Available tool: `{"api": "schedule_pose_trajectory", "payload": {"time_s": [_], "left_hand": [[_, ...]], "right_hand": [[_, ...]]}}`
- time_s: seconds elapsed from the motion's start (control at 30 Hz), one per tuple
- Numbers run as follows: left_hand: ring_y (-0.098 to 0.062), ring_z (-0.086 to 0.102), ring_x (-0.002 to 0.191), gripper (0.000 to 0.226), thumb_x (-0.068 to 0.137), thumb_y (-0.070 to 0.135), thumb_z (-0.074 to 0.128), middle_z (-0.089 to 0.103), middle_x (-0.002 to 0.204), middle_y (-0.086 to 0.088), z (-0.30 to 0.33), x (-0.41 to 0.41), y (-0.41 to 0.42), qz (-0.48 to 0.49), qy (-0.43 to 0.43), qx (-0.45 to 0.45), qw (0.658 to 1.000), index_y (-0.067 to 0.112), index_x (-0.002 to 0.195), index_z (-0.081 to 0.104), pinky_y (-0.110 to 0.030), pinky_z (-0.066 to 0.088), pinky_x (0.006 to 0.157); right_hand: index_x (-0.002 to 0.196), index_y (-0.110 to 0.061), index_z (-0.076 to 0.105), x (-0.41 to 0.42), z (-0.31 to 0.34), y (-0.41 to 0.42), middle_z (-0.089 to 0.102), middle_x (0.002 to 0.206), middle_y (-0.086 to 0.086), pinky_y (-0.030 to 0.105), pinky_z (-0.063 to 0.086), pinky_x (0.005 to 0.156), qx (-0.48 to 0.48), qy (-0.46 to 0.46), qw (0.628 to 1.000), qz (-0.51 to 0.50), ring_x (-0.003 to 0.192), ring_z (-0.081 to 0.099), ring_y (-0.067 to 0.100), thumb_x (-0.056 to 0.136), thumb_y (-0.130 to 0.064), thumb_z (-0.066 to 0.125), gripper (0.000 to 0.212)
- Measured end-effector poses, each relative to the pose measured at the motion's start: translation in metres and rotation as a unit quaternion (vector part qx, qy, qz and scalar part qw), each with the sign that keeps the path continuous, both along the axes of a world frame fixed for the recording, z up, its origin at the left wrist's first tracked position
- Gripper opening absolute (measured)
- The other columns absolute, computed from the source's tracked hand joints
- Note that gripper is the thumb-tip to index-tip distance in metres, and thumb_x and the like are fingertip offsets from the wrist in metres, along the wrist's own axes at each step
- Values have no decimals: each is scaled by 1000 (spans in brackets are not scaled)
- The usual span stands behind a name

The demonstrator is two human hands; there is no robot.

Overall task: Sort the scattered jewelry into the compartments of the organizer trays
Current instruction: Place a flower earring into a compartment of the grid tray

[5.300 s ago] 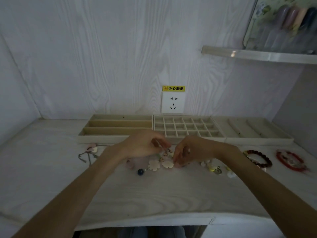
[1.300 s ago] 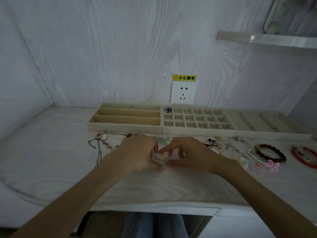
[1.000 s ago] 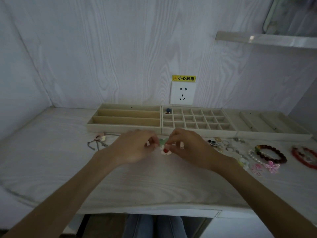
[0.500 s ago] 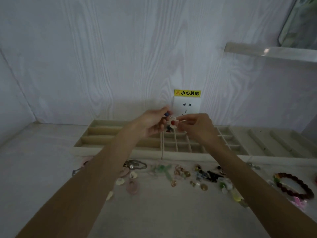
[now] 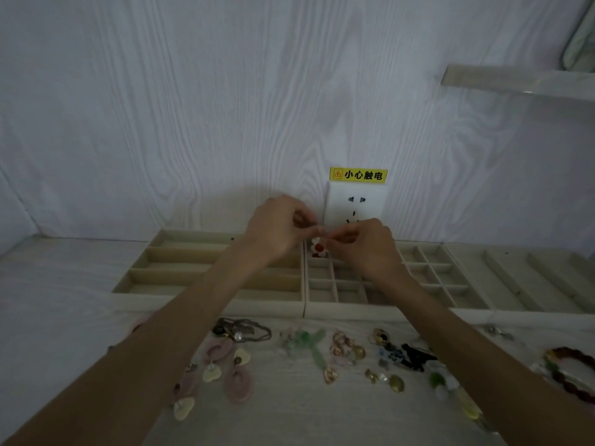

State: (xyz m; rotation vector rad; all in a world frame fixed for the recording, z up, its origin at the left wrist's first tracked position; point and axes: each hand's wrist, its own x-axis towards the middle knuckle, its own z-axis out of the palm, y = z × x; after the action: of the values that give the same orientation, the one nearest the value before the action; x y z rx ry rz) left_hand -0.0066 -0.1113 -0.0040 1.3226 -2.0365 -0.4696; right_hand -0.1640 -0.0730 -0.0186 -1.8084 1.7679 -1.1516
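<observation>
My left hand (image 5: 277, 231) and my right hand (image 5: 365, 246) meet above the far left corner of the gridded middle tray (image 5: 338, 309). Between their fingertips they pinch a small white flower earring with a red centre (image 5: 318, 247), which hangs just over the tray's back-left cells. A long-slot tray (image 5: 193, 268) lies to the left, a ridged tray (image 5: 531, 284) to the right. Scattered jewelry lies in front of the trays: pink oval earrings (image 5: 238, 381), a green piece (image 5: 309, 344), gold earrings (image 5: 346, 347).
A wall socket (image 5: 355, 204) with a yellow warning label sits right behind my hands. A dark beaded bracelet (image 5: 570, 370) lies at the right edge. A shelf (image 5: 515, 80) juts from the wall at upper right. Black and yellow-green pieces (image 5: 415, 357) lie under my right forearm.
Both hands lifted the flower earring off the table and carried it back over the gridded tray. In the last half second it has lowered slightly toward the back-left cells.
</observation>
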Motion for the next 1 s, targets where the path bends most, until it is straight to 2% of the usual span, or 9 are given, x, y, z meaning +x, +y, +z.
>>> {"api": "schedule_pose_trajectory", "payload": {"time_s": [0.1, 0.27, 0.43, 0.57, 0.63, 0.73, 0.83, 0.9, 1.0], "left_hand": [[-4, 64, 80, 26, 73, 47, 74, 70, 84, 10, 0, 3, 3, -19, -24, -42, 999, 25, 87, 73, -30, 53, 77], [-7, 51, 97, 20, 76, 52, 68, 60, 94, 12, 1, 3, 9, 18, -122, -131, 984, 37, 89, 72, -27, 40, 71], [-8, 52, 99, 19, 84, 47, 63, 62, 97, 13, 1, -1, 9, 7, -169, -126, 977, 35, 96, 72, -25, 33, 67], [-12, 54, 105, 21, 87, 42, 61, 64, 105, 12, -2, -6, 8, 4, -216, -118, 969, 34, 104, 70, -26, 34, 69], [-14, 57, 104, 23, 85, 40, 64, 66, 106, 10, -3, -7, 9, 23, -197, -110, 974, 32, 106, 68, -25, 36, 71], [-13, 60, 96, 20, 81, 41, 68, 68, 98, 9, -1, -8, 10, 46, -185, -107, 976, 29, 98, 68, -23, 33, 69], [-13, 60, 93, 20, 80, 43, 70, 69, 93, 8, 2, -9, 10, 47, -204, -106, 972, 29, 94, 69, -23, 32, 68], [-15, 61, 93, 20, 78, 42, 71, 69, 93, 7, 4, -11, 7, 39, -219, -102, 970, 30, 94, 70, -24, 34, 68], [-15, 62, 92, 20, 77, 42, 73, 70, 95, 7, 5, -12, 6, 33, -224, -94, 969, 31, 93, 72, -24, 38, 70]], "right_hand": [[85, -19, 77, 1, -1, 1, 72, 79, -3, 24, 49, 66, 13, 12, 1000, -1, 73, 65, 8, 79, -25, 73, 10], [89, -17, 77, 4, 0, -3, 70, 77, 0, 26, 51, 64, 38, 66, 997, -11, 74, 64, 14, 81, -25, 70, 14], [80, -16, 78, 4, 3, -10, 71, 74, 6, 32, 54, 64, 53, 129, 990, -19, 70, 65, 19, 76, -25, 71, 11], [75, -16, 77, 4, 1, -14, 71, 75, 3, 37, 57, 66, 48, 130, 989, -43, 72, 66, 19, 72, -25, 72, 10], [75, -19, 77, 4, 1, -14, 71, 76, 2, 34, 56, 67, 53, 134, 989, -36, 74, 65, 18, 70, -26, 75, 8], [78, -24, 77, 3, 4, -11, 72, 80, 0, 32, 55, 69, 63, 141, 988, -20, 79, 66, 19, 71, -26, 75, 7], [89, -26, 76, 0, 10, -5, 73, 91, -2, 30, 53, 75, 88, 151, 984, 22, 84, 65, 17, 80, -20, 66, 15], [99, -26, 74, -2, 13, -1, 72, 95, -1, 25, 46, 70, 105, 183, 976, 53, 80, 61, 15, 86, -16, 58, 23], [104, -26, 72, -5, 15, 2, 61, 69, -10, 19, 40, 56, 113, 187, 973, 78, 62, 53, 8, 88, -14, 52, 29]]}}
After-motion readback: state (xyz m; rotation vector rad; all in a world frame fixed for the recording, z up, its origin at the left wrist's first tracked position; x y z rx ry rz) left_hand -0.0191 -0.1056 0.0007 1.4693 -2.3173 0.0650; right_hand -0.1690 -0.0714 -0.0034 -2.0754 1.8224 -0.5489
